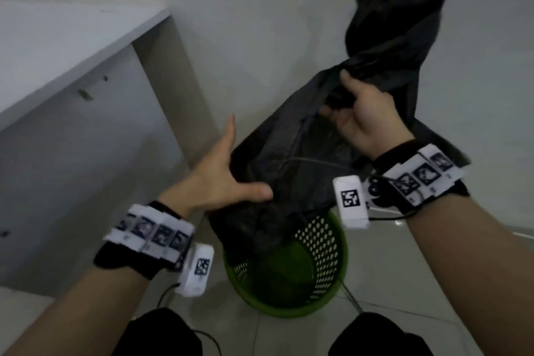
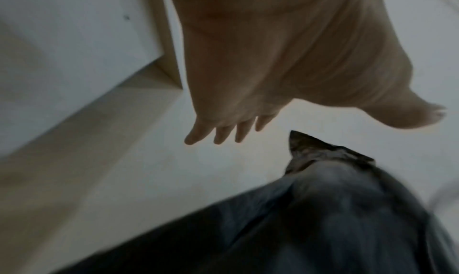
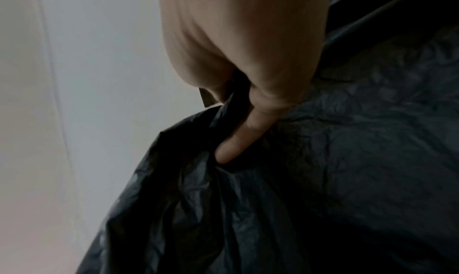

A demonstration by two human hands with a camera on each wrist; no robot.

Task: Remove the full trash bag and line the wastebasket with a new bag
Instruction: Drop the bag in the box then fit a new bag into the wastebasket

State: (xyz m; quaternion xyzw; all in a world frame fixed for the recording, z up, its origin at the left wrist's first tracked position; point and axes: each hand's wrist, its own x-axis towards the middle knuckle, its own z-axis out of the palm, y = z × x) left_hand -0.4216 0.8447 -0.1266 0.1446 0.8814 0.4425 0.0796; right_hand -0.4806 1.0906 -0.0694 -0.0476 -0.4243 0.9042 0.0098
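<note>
A person stands over a green perforated wastebasket [image 1: 291, 277] on a tiled floor [image 1: 404, 283], holding a black trash bag [image 1: 289, 153] above its open mouth. The right hand [image 1: 365, 115] grips a bunched edge of the bag, fingers curled tight into the plastic; the right wrist view shows one fingertip [image 3: 233, 144] pressed into a fold of the film. The left hand [image 1: 222, 173] is spread wide, fingers straight, thumb lying against the bag's near side; in the left wrist view the fingers [image 2: 221, 133] hang apart from the plastic below.

The bag's long axis runs diagonally, from its lower end dipping over the wastebasket's far rim up and right to a loose flap [image 1: 396, 3] that rises above the right hand.

Both wrists carry white bands [image 1: 153, 233] printed with black-and-white square markers; no readable words or brand names show. A white desk [image 1: 72, 46] stands at left against the pale wall [image 1: 260, 9].
</note>
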